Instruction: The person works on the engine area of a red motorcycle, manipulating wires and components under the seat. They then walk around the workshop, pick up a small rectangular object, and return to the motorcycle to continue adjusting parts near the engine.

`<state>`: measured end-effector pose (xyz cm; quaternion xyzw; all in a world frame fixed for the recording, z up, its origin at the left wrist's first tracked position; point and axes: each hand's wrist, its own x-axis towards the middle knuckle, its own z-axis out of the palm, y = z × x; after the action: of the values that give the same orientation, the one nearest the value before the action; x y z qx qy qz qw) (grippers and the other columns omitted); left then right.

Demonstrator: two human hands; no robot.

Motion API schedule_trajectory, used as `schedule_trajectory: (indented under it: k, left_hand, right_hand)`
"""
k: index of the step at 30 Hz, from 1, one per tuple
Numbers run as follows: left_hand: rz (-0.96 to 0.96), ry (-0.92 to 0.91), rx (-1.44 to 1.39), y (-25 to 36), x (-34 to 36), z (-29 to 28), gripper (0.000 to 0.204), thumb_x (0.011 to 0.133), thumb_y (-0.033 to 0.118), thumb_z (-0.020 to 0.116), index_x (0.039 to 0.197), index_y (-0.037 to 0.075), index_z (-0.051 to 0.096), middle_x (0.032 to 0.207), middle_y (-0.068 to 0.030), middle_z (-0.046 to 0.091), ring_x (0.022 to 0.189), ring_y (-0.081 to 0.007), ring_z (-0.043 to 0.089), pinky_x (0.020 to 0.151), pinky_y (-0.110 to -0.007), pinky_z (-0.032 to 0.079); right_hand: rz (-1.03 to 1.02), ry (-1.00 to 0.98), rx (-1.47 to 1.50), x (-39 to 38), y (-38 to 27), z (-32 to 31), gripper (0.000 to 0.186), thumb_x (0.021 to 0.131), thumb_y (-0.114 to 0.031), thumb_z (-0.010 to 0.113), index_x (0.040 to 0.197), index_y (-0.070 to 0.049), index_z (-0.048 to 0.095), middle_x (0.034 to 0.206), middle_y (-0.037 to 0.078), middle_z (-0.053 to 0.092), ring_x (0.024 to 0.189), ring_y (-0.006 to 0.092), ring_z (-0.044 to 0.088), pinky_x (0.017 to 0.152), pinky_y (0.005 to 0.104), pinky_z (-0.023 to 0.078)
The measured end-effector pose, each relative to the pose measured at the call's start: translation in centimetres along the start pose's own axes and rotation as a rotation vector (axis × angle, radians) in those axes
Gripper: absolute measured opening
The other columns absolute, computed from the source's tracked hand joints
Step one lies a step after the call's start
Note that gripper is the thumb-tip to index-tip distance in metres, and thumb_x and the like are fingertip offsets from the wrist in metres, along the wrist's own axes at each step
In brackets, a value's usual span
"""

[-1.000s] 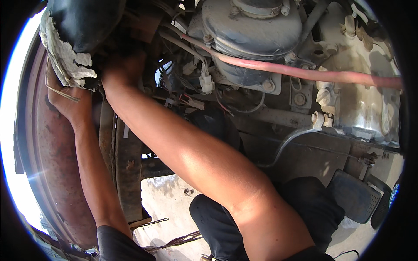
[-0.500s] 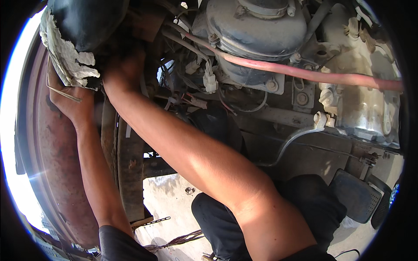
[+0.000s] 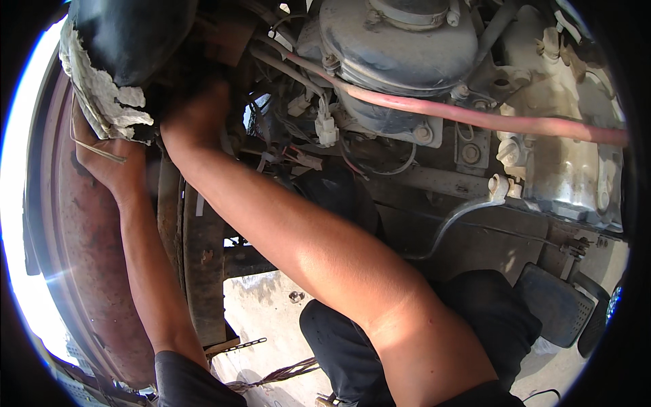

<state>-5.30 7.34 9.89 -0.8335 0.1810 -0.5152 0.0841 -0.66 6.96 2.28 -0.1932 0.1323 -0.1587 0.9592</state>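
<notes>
Sunlit pale floor [image 3: 256, 322]; white daylight [image 3: 19, 203]

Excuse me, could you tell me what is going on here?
The person's left hand is partly hidden by the torn pale covering beside a black rounded part; the right hand is in shadow to its right. Both grips are hidden, so I cannot tell what they hold. Farther right, a pinkish-red hose crosses in front of a dusty grey housing.
</notes>
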Motion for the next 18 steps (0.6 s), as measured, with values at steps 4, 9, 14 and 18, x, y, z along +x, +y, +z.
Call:
schedule_trajectory:
  k: [4, 9, 14, 18]
  left_hand:
    - [0.013, 0.002, 0.010, 0.1, -0.1, 0.1, 0.055, 0.075, 0.009, 0.070, 0.125, -0.004, 0.054, 0.115, -0.0163, 0.063, 0.105, -0.0253, 0.061, 0.091, -0.033, 0.046]
    - [0.030, 0.016, -0.016, 0.0, 0.0, 0.0, 0.052, 0.075, 0.008, 0.069, 0.124, -0.005, 0.054, 0.110, -0.0160, 0.065, 0.101, -0.0250, 0.063, 0.089, -0.033, 0.048]
    - [0.037, 0.000, -0.018, -0.3, 0.1, 0.0, 0.051, 0.075, 0.008, 0.068, 0.122, -0.005, 0.055, 0.109, -0.0158, 0.066, 0.099, -0.0243, 0.063, 0.088, -0.033, 0.048]
    - [0.063, -0.018, 0.000, 0.1, 0.2, -0.1, 0.051, 0.074, 0.008, 0.068, 0.122, -0.005, 0.055, 0.109, -0.0157, 0.066, 0.099, -0.0245, 0.064, 0.087, -0.033, 0.048]
  right_hand:
    - [0.120, -0.062, 0.156, 0.3, 1.3, 0.8, 0.023, 0.072, 0.004, 0.060, 0.095, 0.006, 0.061, 0.093, 0.016, 0.067, 0.085, 0.0193, 0.058, 0.078, 0.0329, 0.047]
    - [0.066, -0.066, 0.098, 0.1, 0.7, 0.7, 0.020, 0.070, 0.006, 0.057, 0.090, 0.006, 0.063, 0.087, 0.015, 0.068, 0.078, 0.0190, 0.059, 0.073, 0.0332, 0.048]
    - [-0.053, -0.063, 0.031, 0.3, 0.9, 0.8, 0.015, 0.069, 0.008, 0.051, 0.080, 0.006, 0.062, 0.076, 0.012, 0.066, 0.071, 0.0216, 0.059, 0.067, 0.0346, 0.049]
    - [0.211, -0.032, 0.238, 0.3, 1.8, 1.7, 0.014, 0.075, 0.006, 0.049, 0.085, 0.003, 0.059, 0.077, 0.012, 0.062, 0.067, 0.0224, 0.061, 0.057, 0.0341, 0.048]
